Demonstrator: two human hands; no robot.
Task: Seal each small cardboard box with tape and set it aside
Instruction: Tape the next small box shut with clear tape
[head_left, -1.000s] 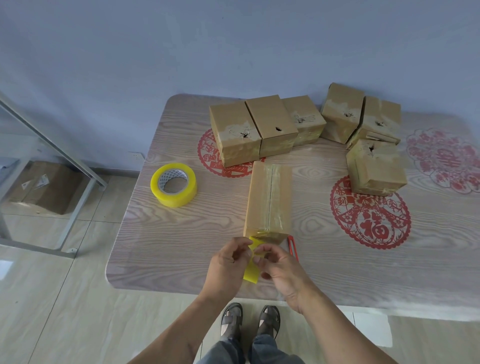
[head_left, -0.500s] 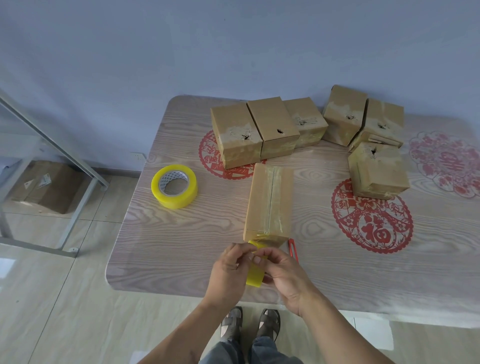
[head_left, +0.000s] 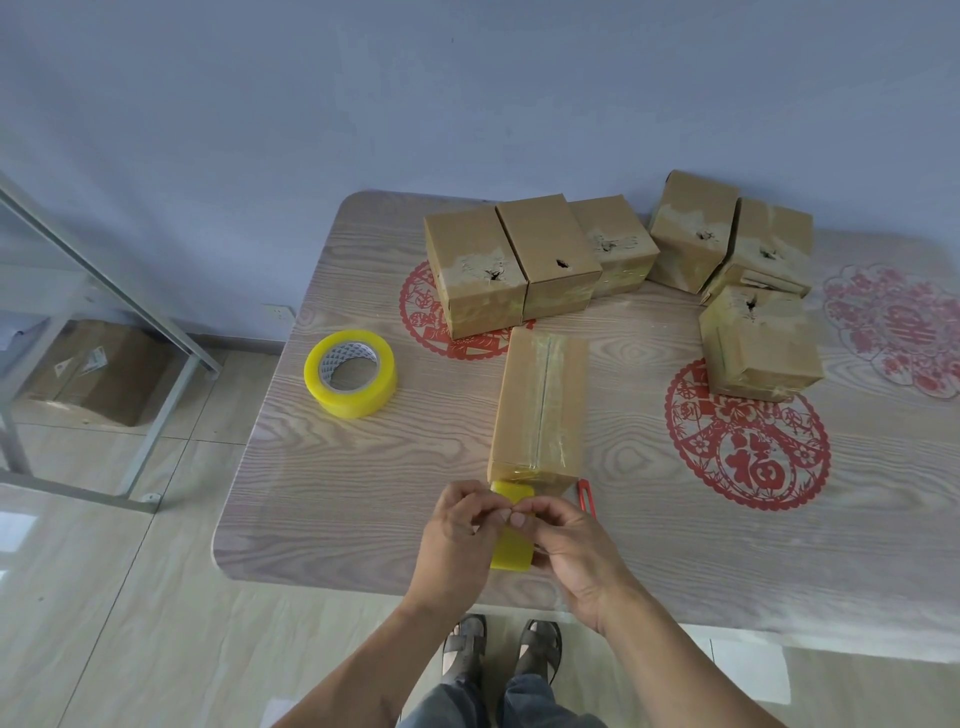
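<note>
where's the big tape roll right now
In the head view the yellow tape roll lies flat on the left part of the table, apart from the long taped box to its right, with neither hand on it.

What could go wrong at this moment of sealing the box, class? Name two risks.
Both hands, left hand and right hand, pinch at a yellow tape roll near the table edge; it could drop. The red cutter lies hidden close behind the right hand; a careless reach might catch it.
</note>
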